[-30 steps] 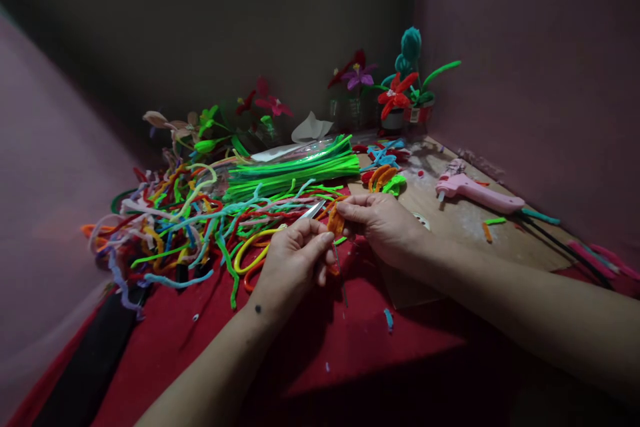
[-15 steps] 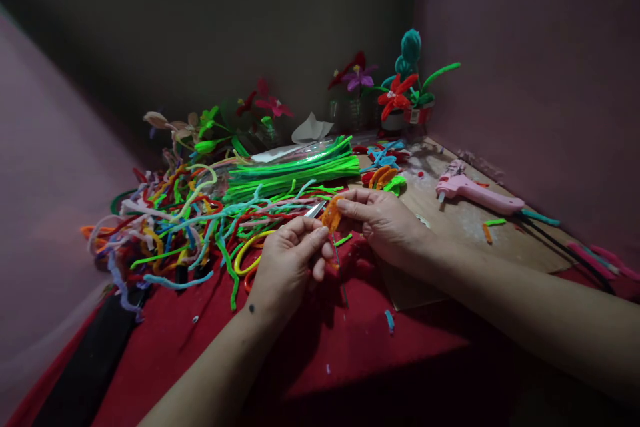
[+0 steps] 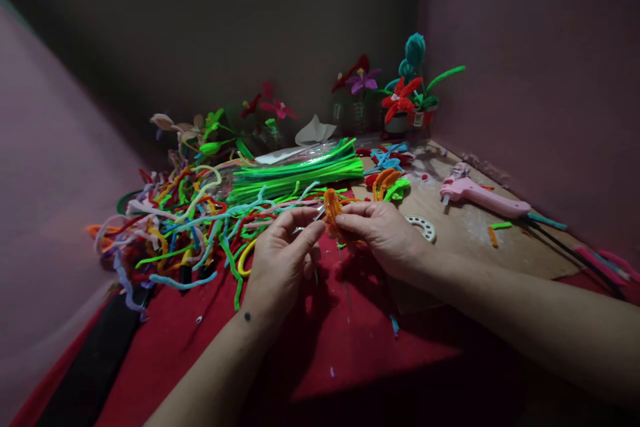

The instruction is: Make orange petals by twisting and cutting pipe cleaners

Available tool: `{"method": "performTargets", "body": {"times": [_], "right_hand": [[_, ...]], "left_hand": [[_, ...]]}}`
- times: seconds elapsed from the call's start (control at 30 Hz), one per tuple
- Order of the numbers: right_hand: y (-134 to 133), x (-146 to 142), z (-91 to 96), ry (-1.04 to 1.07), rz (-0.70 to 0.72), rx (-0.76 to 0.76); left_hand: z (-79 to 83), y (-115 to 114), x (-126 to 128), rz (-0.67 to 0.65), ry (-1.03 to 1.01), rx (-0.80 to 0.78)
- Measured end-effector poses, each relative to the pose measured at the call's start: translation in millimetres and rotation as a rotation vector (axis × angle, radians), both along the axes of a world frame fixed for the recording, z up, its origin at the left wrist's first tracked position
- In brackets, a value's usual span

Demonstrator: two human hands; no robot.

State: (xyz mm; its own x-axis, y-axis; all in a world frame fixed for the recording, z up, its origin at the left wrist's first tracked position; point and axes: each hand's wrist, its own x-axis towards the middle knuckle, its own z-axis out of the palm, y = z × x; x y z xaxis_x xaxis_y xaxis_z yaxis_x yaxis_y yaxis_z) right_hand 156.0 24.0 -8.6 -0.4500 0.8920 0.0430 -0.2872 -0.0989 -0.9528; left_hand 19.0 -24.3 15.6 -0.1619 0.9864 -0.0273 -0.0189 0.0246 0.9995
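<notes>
An orange pipe-cleaner piece (image 3: 331, 208), looped like a petal, stands upright between my hands above the red cloth. My right hand (image 3: 385, 235) pinches its lower part between thumb and fingers. My left hand (image 3: 285, 250) is closed, its thumb and fingertips pressed together at the left side of the same piece. A thin dark wire (image 3: 348, 287) hangs down beneath the fingers; where it is attached is hidden. Behind my left hand lie scissors with a yellow handle (image 3: 243, 259), largely covered by the hand.
A tangle of coloured pipe cleaners (image 3: 175, 213) lies at left, beside a green bundle (image 3: 300, 170). A pink glue gun (image 3: 483, 197) rests on cardboard (image 3: 465, 247) at right, near a white ring with holes (image 3: 423, 228). Pipe-cleaner flowers (image 3: 400, 100) stand at the back.
The orange piece has turned more upright. My right fingers have moved lower on it, and my left hand has shifted slightly, its fingers curling more. The white ring is now more exposed.
</notes>
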Motion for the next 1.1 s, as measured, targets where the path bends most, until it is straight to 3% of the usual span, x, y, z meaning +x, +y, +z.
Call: {"method": "performTargets", "body": {"times": [0.23, 0.67, 0.9, 1.1], "right_hand": [[-8, 1, 4.6, -0.105, 0.086, 0.017], [-8, 4, 8.1, -0.184, 0.157, 0.086], [-7, 5, 4.9, -0.306, 0.122, 0.192], [-7, 6, 7.3, -0.368, 0.167, 0.131]], "left_hand": [[1.5, 4, -7, -0.069, -0.103, -0.112], [-8.1, 6, -8, -0.130, -0.249, -0.087], [-13.7, 13, -15, -0.189, -0.219, -0.155], [-3.8, 14, -24, -0.264, -0.175, -0.148]]}}
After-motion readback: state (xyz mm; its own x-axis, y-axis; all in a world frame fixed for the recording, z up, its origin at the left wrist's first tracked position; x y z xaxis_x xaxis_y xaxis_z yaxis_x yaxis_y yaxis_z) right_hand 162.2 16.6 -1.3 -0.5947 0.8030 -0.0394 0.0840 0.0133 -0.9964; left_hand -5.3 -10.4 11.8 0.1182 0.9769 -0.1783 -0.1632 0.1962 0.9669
